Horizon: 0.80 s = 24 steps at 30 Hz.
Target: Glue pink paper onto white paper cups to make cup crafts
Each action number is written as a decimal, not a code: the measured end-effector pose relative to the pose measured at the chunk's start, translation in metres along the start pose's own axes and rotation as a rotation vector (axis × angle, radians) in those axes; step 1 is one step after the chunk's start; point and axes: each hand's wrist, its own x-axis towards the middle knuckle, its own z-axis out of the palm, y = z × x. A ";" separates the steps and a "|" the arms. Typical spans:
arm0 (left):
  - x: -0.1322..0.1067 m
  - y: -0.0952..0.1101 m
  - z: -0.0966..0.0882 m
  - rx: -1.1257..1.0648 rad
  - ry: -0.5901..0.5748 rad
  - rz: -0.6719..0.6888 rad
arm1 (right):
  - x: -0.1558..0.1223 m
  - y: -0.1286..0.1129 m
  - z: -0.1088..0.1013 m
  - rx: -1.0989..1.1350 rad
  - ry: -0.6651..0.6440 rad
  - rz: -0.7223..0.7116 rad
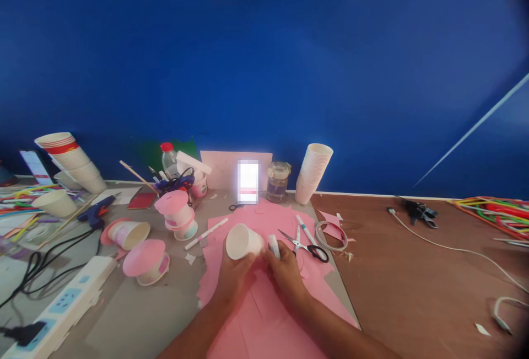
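Observation:
My left hand (233, 273) is closed round a white paper cup (242, 241), which lies tilted with its mouth facing left and up. My right hand (285, 271) is closed on a small white glue stick (274, 246), whose tip sits right beside the cup's base. Both hands hover over a spread of pink paper sheets (268, 315) on the table. Black-handled scissors (308, 247) lie open on the pink paper just right of my right hand.
Left of the hands are cups with pink paper lids (146, 262), a blue glue gun (97, 208), a white power strip (61, 306) and black cables. A tall cup stack (314, 173), a glass jar (278, 181), a tape roll (330, 236) and coloured straws (496, 213) lie further out.

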 end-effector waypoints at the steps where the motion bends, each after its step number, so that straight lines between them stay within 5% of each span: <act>1: 0.000 0.000 -0.001 -0.006 -0.012 -0.006 | 0.000 -0.001 -0.001 -0.013 0.015 -0.017; 11: 0.003 0.007 -0.005 -0.175 -0.318 0.009 | 0.008 -0.017 -0.007 -0.137 0.106 -0.135; 24: 0.010 0.005 -0.021 -0.230 -0.096 -0.214 | 0.008 -0.022 -0.010 -0.230 0.056 -0.150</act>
